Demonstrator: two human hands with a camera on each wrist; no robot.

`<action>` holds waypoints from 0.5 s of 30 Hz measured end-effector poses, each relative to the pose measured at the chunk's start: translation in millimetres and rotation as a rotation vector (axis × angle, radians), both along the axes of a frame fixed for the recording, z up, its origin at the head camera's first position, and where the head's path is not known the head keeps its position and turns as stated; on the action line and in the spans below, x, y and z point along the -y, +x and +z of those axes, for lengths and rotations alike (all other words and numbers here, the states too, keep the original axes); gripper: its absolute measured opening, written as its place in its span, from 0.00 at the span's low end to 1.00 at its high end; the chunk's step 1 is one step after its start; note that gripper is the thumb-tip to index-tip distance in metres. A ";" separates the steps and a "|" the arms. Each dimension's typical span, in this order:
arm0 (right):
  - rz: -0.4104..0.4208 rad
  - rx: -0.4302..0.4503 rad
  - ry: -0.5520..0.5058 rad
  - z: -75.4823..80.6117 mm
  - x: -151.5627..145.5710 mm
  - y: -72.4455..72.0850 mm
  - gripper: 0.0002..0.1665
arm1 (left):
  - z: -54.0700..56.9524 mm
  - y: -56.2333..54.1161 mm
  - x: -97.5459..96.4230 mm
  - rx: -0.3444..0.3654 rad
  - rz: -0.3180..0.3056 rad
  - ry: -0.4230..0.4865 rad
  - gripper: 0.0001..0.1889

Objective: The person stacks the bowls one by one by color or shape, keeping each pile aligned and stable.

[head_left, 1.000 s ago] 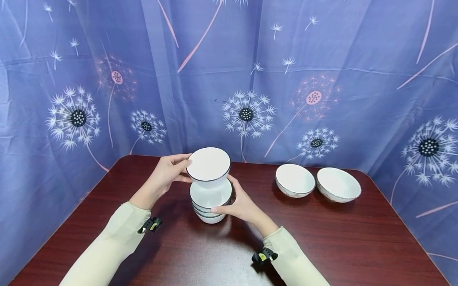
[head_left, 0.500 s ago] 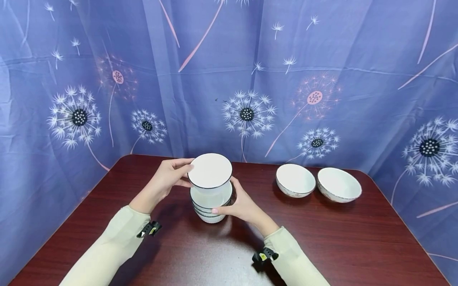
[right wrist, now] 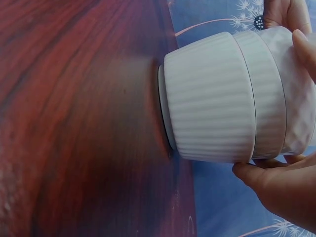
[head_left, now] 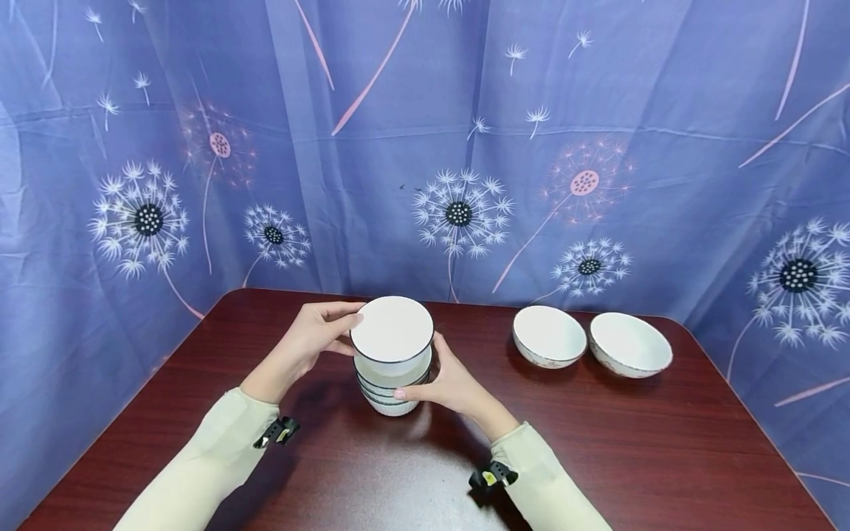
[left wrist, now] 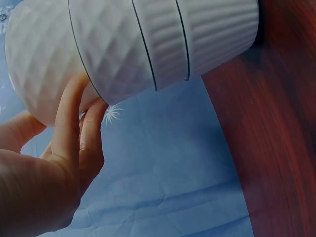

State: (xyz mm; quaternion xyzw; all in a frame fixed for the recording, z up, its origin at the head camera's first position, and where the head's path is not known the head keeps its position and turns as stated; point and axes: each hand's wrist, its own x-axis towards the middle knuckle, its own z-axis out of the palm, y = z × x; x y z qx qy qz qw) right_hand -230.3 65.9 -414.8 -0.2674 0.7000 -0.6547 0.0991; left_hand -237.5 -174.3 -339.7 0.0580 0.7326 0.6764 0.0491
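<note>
A white bowl (head_left: 392, 330) with a dark rim is just above the mouth of a stack of similar dark-rimmed bowls (head_left: 390, 408), its base dipping inside the uppermost one. My left hand (head_left: 312, 341) pinches that bowl at its left side, thumb near the rim. In the left wrist view, the held bowl (left wrist: 37, 64) has a diamond-textured wall, and the fingertips reach the rim of the bowl beneath. My right hand (head_left: 451, 382) grips the stack from the right, thumb in front. Ribbed walls show on the lower bowls (right wrist: 210, 98) in the right wrist view.
Two white bowls with patterned outsides, a round one (head_left: 549, 335) and a wider one (head_left: 629, 344), stand side by side at the back right of the dark red wooden table (head_left: 637, 450). A blue dandelion-print curtain (head_left: 372, 177) hangs behind the table's back edge.
The left hand has lowered its bowl, bringing it down into the mouth of the stack. The right hand keeps its grip on the stack, almost unmoved.
</note>
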 end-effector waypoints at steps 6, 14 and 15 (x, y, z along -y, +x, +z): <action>-0.039 0.017 0.019 0.7 1.3 1.4 0.62 | -3.1 -0.4 -1.0 -0.004 0.004 -0.041 0.20; -0.062 0.024 0.017 2.3 2.7 3.4 0.61 | -3.7 -1.0 -2.4 -0.002 -0.005 -0.092 0.19; -0.062 0.025 0.018 2.3 2.5 3.5 0.61 | -3.6 -1.0 -2.5 -0.003 -0.006 -0.095 0.19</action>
